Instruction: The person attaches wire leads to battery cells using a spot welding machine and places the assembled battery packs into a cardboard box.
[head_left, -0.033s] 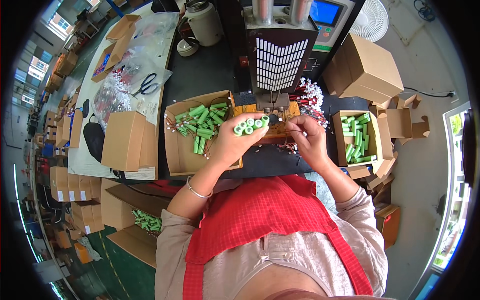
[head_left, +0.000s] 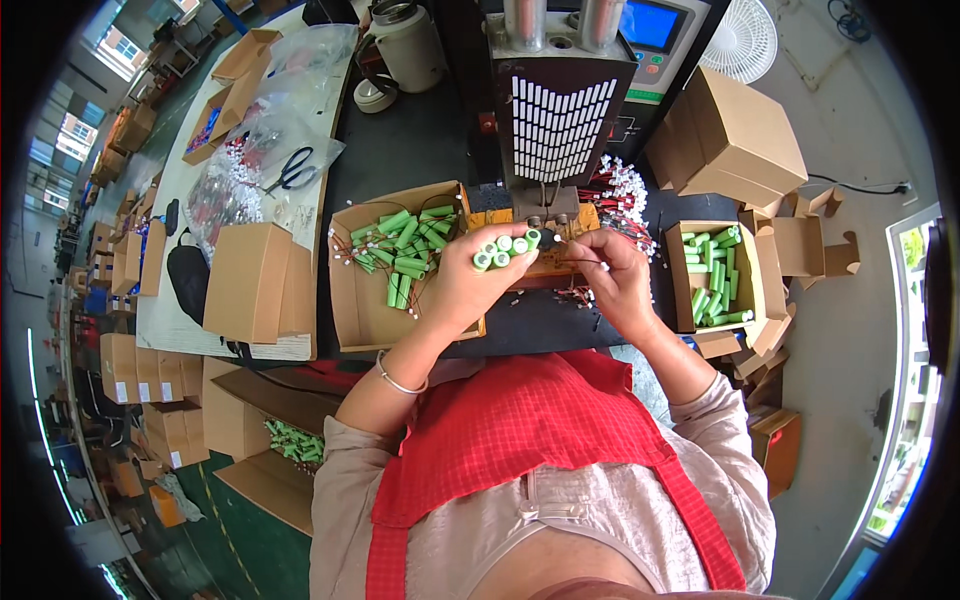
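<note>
My left hand [head_left: 470, 277] is closed around several green cylindrical battery cells [head_left: 502, 247], their pale ends turned up toward me. Close to its right, my right hand [head_left: 617, 275] pinches a thin wire lead [head_left: 578, 262] between thumb and forefinger. A small white connector [head_left: 557, 239] shows near those fingertips. Both hands are just in front of the metal jaws [head_left: 548, 205] of a dark bench machine [head_left: 560, 120] that looks like a spot welder. Beneath the hands is its worn yellow-orange base [head_left: 550, 268], partly hidden by them.
An open carton [head_left: 350, 310] of wired green cells stands left, and a smaller box [head_left: 686, 305] of green cells stands right. Red leads with white connectors [head_left: 625, 190] lie beside the machine. A tall carton [head_left: 250, 285], scissors [head_left: 292, 170], a white jug [head_left: 408, 50] and a fan [head_left: 742, 40] surround the workplace.
My left hand has shifted very slightly to the right with the battery cells. The right hand keeps almost the same place, still pinching the wire.
</note>
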